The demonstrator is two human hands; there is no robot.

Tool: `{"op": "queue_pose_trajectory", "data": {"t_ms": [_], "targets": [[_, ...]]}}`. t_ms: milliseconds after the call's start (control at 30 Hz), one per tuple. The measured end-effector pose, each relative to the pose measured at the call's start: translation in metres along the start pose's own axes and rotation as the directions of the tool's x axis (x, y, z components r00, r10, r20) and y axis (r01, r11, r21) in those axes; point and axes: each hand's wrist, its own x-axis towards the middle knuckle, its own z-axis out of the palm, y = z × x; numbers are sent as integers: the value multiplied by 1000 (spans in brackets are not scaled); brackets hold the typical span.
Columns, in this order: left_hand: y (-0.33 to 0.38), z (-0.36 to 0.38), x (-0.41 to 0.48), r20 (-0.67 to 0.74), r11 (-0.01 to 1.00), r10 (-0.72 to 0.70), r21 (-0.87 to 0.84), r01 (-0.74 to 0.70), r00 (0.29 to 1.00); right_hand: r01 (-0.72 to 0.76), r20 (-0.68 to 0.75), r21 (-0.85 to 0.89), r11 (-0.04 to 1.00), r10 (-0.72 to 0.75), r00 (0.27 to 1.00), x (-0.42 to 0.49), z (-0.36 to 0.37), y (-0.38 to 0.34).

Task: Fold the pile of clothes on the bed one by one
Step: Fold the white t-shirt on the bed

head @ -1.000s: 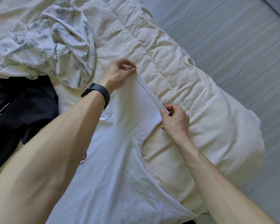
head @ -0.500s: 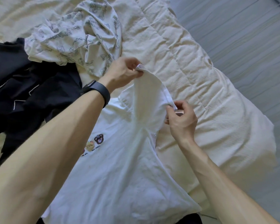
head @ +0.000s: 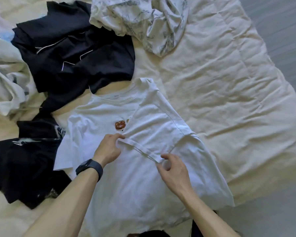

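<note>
A white T-shirt (head: 135, 189) with a small bear print (head: 120, 125) lies face up on the cream bed (head: 229, 86), collar away from me. Its right sleeve (head: 154, 130) is folded inward across the chest. My left hand (head: 108, 147), a dark watch on its wrist, pinches one end of the sleeve hem just below the bear print. My right hand (head: 173, 170) pinches the other end of the hem with thumb and fingertips. The hem is stretched between both hands, low over the shirt.
A dark navy garment with white piping (head: 72, 53) lies beyond the collar, and another dark piece (head: 15, 159) lies at the left. A pale patterned garment (head: 143, 19) is bunched at the top. White clothes (head: 2, 65) sit far left. Grey floor (head: 289, 31) runs along the right.
Both hands carried the sleeve from the right side of the bed over onto the shirt's chest, folding it inward. The view swung left, showing the collar and more of the dark clothes.
</note>
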Motion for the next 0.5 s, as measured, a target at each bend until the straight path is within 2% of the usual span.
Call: {"op": "queue_pose_trajectory", "data": {"t_ms": [67,100,200,300,367,500], "targets": [[3,0,7,-29,998,27,-61,-29,999,-135,-146,229,964,171,974,4,-8,2],[11,-2,11,-55,994,42,-97,-47,998,-193,-170,362,912,268,948,9,-15,1],[46,-8,32,-109,981,86,-164,-104,990,-275,-65,658,701,417,907,29,-37,-8],[90,-16,61,-169,966,87,-227,-125,982,-333,66,743,581,431,900,55,-53,-23],[116,-20,84,-189,956,91,-258,-139,978,-402,152,773,490,472,868,70,-59,-30],[144,-30,119,-197,989,51,-124,-76,979,-441,213,833,333,543,812,88,-75,-24]]}}
